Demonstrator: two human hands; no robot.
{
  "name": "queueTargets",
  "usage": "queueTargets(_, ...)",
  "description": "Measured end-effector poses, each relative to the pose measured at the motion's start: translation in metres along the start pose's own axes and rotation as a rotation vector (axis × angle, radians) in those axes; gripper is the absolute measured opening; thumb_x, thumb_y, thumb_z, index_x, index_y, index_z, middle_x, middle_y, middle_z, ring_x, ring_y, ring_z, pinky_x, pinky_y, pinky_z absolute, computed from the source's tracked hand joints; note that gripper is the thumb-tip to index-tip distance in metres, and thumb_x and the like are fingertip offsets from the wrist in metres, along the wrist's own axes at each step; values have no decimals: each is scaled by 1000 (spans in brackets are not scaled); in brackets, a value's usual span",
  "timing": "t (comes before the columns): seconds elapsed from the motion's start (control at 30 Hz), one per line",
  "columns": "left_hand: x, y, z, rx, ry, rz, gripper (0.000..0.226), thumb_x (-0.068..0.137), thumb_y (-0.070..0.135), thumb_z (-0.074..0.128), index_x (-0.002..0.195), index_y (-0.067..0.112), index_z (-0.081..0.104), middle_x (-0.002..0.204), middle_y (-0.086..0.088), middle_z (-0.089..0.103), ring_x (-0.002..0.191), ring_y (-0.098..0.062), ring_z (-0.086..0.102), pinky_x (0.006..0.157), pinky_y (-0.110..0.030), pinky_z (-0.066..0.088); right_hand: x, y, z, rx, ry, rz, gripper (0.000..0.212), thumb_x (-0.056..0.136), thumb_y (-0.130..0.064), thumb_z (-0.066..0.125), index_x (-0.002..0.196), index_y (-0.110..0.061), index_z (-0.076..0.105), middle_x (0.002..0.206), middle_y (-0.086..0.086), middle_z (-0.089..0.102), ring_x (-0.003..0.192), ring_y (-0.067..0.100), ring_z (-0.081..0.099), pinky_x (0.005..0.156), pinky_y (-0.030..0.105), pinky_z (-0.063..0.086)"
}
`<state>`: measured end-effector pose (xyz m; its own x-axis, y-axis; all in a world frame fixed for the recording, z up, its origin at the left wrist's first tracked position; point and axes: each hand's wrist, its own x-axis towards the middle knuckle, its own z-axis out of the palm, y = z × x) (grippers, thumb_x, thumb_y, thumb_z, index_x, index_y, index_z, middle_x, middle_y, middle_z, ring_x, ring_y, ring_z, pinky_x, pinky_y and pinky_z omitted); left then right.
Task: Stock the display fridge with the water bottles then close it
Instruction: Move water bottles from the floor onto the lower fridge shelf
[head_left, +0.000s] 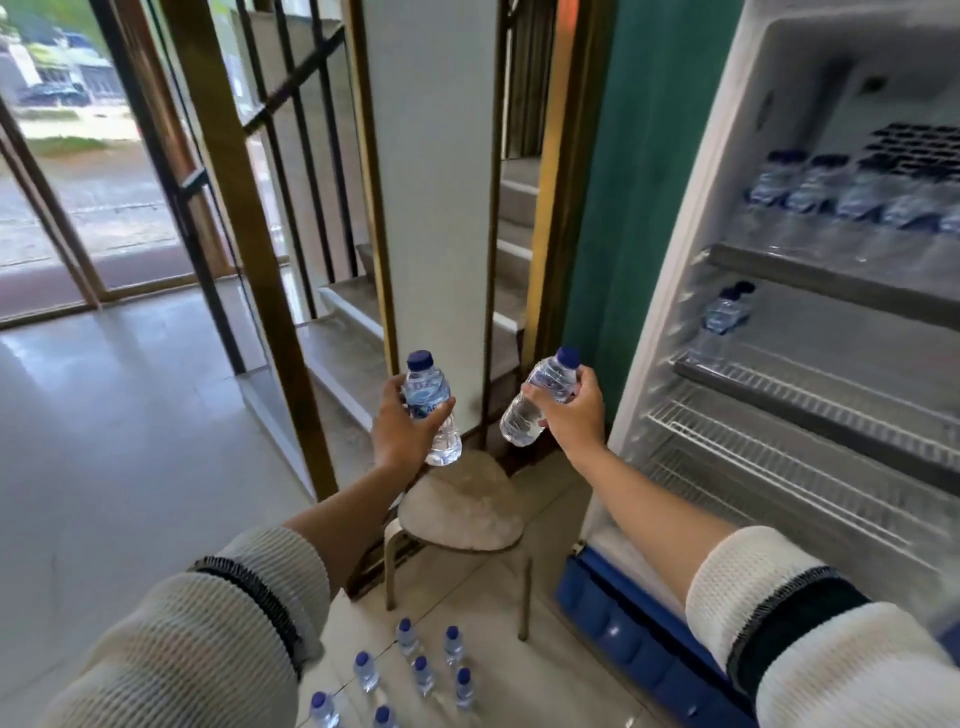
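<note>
The left hand (402, 423) is gripping one water bottle (432, 405) upright, its fingers (441, 410) wrapped around the label. The right hand (571, 410) is clasping a second bottle (535, 402), tilted with its blue cap toward the open fridge (701, 291). Both are hovering above a cushioned stool (462, 512). More bottles are standing in a row on the top shelf (831, 273), two are sitting on the shelf below, and several are waiting on the floor (130, 415).
</note>
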<state>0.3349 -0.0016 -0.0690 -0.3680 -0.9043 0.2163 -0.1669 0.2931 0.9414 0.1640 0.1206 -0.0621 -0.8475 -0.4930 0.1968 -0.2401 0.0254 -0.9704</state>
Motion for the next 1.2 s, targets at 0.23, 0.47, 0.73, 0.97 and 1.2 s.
queueTargets(0.23,42,40,137,-9,-88,43,65,73,32,82,125,21,45,104,9,58,92,-16,64,85,-37,54,96,32,-95,-42,85,-8,52,68,-32,84,109,-26,54,97,-8,65,90,13,66,83,46,57)
queueTargets(0.47,81,66,272,-110,-178,61,60,74,28,82,119,21,43,112,5,62,102,-19,64,95,-43,51,175,55,-183,-53,208,-32,52,75,-22,81,118,-21,51,109,-3,61,98,15,59,87,30,47)
queueTargets(0.73,111,70,380,-147,-351,81,63,74,33,80,123,23,42,123,1,61,108,-16,62,98,-36,49,236,95,-238,15,569,-11,44,79,-18,78,110,-24,46,91,-8,54,82,13,54,68,19,42)
queueTargets(0.97,145,77,430,-92,-530,274,55,73,33,82,115,21,49,104,8,63,82,-1,62,74,-8,49,288,113,-266,-58,795,72,57,81,-20,77,129,-11,47,99,-1,57,73,6,55,68,16,39)
queueTargets(1.2,149,65,445,-163,-640,408,58,71,30,83,120,17,56,98,10,67,86,2,63,74,-11,51,326,137,-273,-257,768,72,56,76,-24,81,120,-11,50,96,1,64,88,24,66,74,23,44)
